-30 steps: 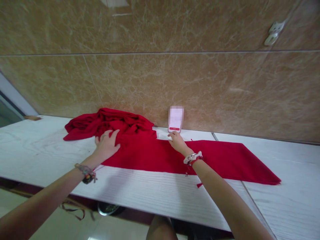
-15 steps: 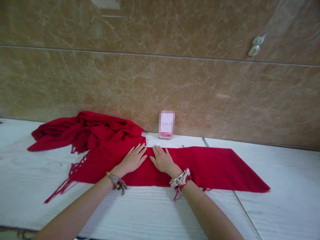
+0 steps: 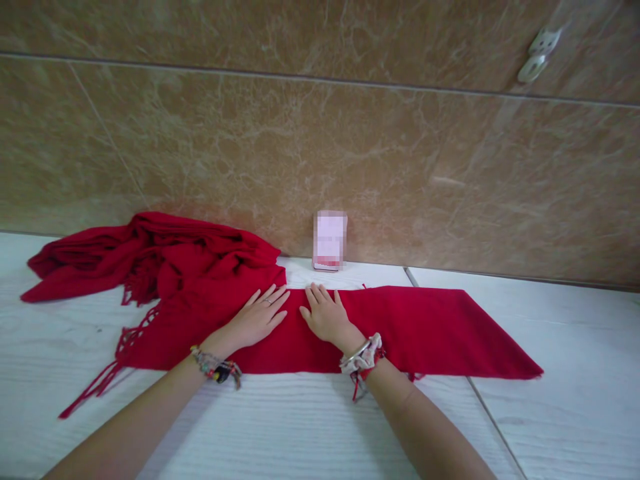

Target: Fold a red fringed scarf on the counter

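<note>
A red fringed scarf [image 3: 420, 330] lies in a long, flat, folded strip across the white tabletop, its right end slanting to a point. At the left, more of the red cloth is bunched in a loose heap, and tassels trail toward the front. My left hand [image 3: 256, 319] rests flat on the strip beside the heap, fingers stretched out. Close by on its right, my right hand [image 3: 327, 317] also presses flat on the cloth with fingers extended. Neither hand grips anything. Both wrists wear bracelets.
Behind the scarf, a small pinkish upright object [image 3: 330, 240], blurred out, leans at the foot of the brown marbled wall [image 3: 250, 153]. A white cat-shaped hook [image 3: 540, 55] is fixed high on that wall. A seam crosses the white tabletop [image 3: 575, 340] at the right.
My left hand has slid slightly left over the cloth, while my right hand stays nearly in place. The view has shifted a little.
</note>
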Demonstrator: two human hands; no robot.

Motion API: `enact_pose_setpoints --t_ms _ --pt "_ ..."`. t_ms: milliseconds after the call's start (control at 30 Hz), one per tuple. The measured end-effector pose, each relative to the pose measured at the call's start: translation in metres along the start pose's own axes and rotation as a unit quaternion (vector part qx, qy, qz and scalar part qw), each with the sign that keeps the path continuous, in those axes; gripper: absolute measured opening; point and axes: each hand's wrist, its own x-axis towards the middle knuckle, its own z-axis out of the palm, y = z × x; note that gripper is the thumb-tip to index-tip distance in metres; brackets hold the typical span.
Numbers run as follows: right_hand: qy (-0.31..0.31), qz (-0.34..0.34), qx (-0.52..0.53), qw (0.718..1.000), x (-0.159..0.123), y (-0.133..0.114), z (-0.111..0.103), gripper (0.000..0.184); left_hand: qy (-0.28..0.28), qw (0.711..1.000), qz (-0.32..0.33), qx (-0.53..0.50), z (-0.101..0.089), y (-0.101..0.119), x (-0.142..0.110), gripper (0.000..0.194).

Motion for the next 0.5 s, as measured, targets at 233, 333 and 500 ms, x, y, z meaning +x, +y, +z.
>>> enact_pose_setpoints --t_ms 233,333,500 --pt "-0.018 0.058 -0.057 0.997 -0.016 0.037 -0.014 0.051 -0.023 1.000 -0.016 0.006 -0.005 0.003 0.000 0.051" --pt "0.000 0.086 -0.105 0.991 -0.028 0.067 -0.023 0.049 -0.018 1.000 -0.007 0.005 -0.003 0.001 0.001 0.051" --pt "0.007 0.112 -0.151 0.982 -0.052 0.130 -0.041 0.044 -0.007 1.000 0.002 -0.005 0.000 -0.003 0.001 0.051"
